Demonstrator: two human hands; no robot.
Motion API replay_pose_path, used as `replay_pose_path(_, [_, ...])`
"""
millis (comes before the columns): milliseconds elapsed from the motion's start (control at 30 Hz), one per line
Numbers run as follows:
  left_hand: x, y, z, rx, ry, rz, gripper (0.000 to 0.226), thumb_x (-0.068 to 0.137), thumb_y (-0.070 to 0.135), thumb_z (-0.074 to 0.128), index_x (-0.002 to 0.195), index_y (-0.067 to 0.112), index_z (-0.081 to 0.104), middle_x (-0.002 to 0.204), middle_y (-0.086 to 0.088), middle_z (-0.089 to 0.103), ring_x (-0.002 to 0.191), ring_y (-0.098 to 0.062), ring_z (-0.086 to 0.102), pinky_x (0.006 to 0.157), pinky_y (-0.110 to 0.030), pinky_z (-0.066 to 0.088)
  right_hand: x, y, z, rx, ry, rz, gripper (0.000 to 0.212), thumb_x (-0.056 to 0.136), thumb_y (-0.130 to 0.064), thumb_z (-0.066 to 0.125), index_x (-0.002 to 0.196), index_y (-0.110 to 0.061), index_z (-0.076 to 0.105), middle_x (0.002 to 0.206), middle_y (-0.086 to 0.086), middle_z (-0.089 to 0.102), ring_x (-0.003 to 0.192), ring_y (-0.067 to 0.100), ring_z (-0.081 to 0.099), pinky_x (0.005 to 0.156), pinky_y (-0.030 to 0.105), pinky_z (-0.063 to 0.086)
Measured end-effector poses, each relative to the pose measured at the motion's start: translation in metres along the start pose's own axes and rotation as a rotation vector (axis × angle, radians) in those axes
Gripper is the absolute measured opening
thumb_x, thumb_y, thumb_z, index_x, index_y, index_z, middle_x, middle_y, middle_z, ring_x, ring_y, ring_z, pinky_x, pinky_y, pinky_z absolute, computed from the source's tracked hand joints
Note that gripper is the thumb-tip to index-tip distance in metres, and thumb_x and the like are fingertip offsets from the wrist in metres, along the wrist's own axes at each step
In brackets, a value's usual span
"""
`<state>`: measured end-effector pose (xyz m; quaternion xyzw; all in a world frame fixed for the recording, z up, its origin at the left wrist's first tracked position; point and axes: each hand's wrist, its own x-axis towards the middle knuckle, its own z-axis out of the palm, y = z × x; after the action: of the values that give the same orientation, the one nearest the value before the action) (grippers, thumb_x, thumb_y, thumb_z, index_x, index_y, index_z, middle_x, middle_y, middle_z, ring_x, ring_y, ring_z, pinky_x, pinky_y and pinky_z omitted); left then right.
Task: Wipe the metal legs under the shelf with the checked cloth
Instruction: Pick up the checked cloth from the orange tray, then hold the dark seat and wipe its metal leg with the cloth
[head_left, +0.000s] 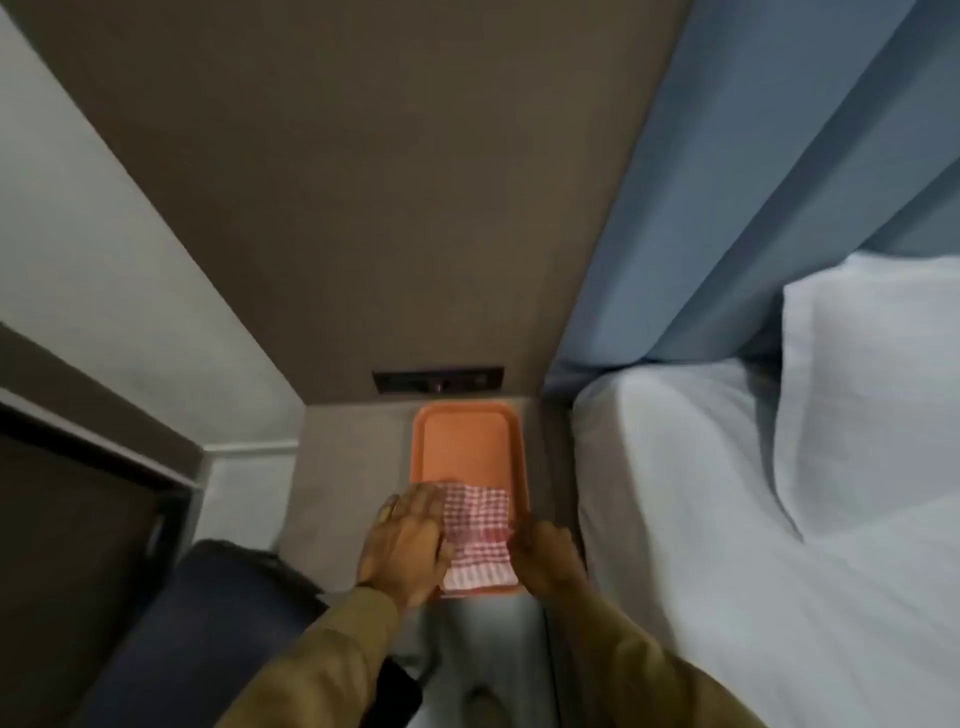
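A red-and-white checked cloth (479, 535) lies folded on the near half of an orange tray (467, 436), which rests on a grey-brown shelf top (348, 467). My left hand (405, 540) lies flat with its fingers spread over the cloth's left edge. My right hand (545, 561) touches the cloth's right edge at the tray's near right corner; its fingers are curled and I cannot tell whether they pinch the fabric. The frame is blurred. The metal legs under the shelf are hidden from this angle.
A bed with white sheets (727, 519) and a pillow (872, 384) stands close on the right, a blue curtain (753, 182) behind it. A dark switch panel (438, 382) sits on the brown wall. A dark blue chair or bag (208, 623) is at lower left.
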<state>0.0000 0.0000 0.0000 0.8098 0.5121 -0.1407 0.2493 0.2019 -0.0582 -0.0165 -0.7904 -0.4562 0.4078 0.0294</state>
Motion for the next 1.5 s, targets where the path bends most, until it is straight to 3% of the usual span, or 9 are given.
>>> replay_pose_path(67, [0.033,-0.009,0.052,0.013,0.034,0.067,0.082,0.084,0.046,0.031,0.141,0.001,0.070,0.147,-0.018,0.070,0.129,-0.034,0.074,0.109,-0.052,0.059,0.030,0.017,0.034,0.027,-0.035,0.017,0.038,0.105,-0.026,0.054,0.140,-0.019,0.065,0.145,0.012,0.068,0.134,0.035,0.065,0.111,0.036,0.048])
replay_pose_path(167, [0.060,-0.016,0.119,0.017,-0.061,0.051,0.095,0.090,0.052,0.011,0.171,0.006,0.025,0.181,-0.014,0.023,0.167,-0.032,0.031,0.137,-0.046,0.023,0.063,0.040,0.071,0.112,-0.050,0.042,0.046,0.105,-0.019,0.060,0.151,-0.013,0.057,0.154,0.014,0.061,0.141,0.033,0.060,0.114,0.029,0.041])
replay_pose_path(467, [0.096,-0.036,0.216,0.130,-0.071,0.083,0.074,0.097,0.045,0.037,0.147,-0.003,0.064,0.148,-0.028,0.067,0.133,-0.048,0.069,0.106,-0.067,0.057,0.144,0.057,0.133,0.382,0.083,0.163,0.054,0.106,-0.022,0.060,0.157,-0.016,0.041,0.158,0.011,0.050,0.139,0.037,0.060,0.118,0.052,0.051])
replay_pose_path(833, [0.096,-0.047,0.221,0.211,0.046,0.165,0.074,0.096,0.047,0.038,0.143,-0.003,0.067,0.146,-0.029,0.068,0.132,-0.050,0.069,0.108,-0.072,0.051,0.158,0.046,0.131,0.558,0.095,0.296,0.041,0.104,-0.033,0.067,0.141,-0.015,0.061,0.137,0.009,0.072,0.125,0.034,0.071,0.114,0.051,0.055])
replay_pose_path(900, [0.091,-0.049,0.216,0.232,0.136,0.176,0.073,0.099,0.048,0.038,0.145,-0.002,0.066,0.147,-0.028,0.067,0.134,-0.051,0.067,0.112,-0.070,0.040,0.153,0.043,0.126,0.620,0.081,0.287,0.039,0.104,-0.028,0.068,0.139,-0.013,0.062,0.133,0.008,0.072,0.121,0.031,0.071,0.107,0.038,0.061])
replay_pose_path(1000, [0.071,-0.053,0.199,0.137,0.249,0.151,0.070,0.103,0.041,0.038,0.158,0.001,0.053,0.162,-0.024,0.055,0.148,-0.047,0.056,0.121,-0.067,0.033,0.137,0.043,0.118,0.760,0.061,0.252,0.036,0.104,-0.018,0.068,0.138,-0.008,0.062,0.122,0.001,0.065,0.108,0.019,0.066,0.064,0.002,0.056])
replay_pose_path(1167, [0.009,-0.074,0.171,0.112,0.315,0.185,0.071,0.102,0.036,0.039,0.164,0.003,0.044,0.168,-0.019,0.049,0.155,-0.037,0.050,0.134,-0.057,0.030,0.073,0.043,0.116,0.926,0.053,0.002,0.042,0.109,-0.017,0.061,0.150,-0.012,0.055,0.135,0.000,0.069,0.110,0.000,0.077,0.080,0.017,0.064])
replay_pose_path(1300, [-0.056,-0.104,0.161,0.229,0.298,0.215,0.068,0.101,0.035,0.040,0.160,0.003,0.050,0.164,-0.018,0.054,0.153,-0.035,0.054,0.128,-0.048,0.021,0.013,0.049,0.134,0.934,0.149,-0.043,0.051,0.109,-0.040,0.060,0.157,-0.028,0.048,0.152,0.003,0.063,0.137,0.024,0.065,0.112,0.056,0.056])
replay_pose_path(1500, [-0.153,-0.158,0.175,0.357,0.239,0.278,0.069,0.105,0.039,0.037,0.164,0.004,0.044,0.168,-0.018,0.050,0.156,-0.035,0.050,0.130,-0.047,0.020,-0.106,0.070,0.193,0.989,0.388,-0.029,0.046,0.112,-0.024,0.055,0.157,-0.021,0.044,0.152,0.003,0.062,0.138,0.022,0.063,0.116,0.056,0.052])
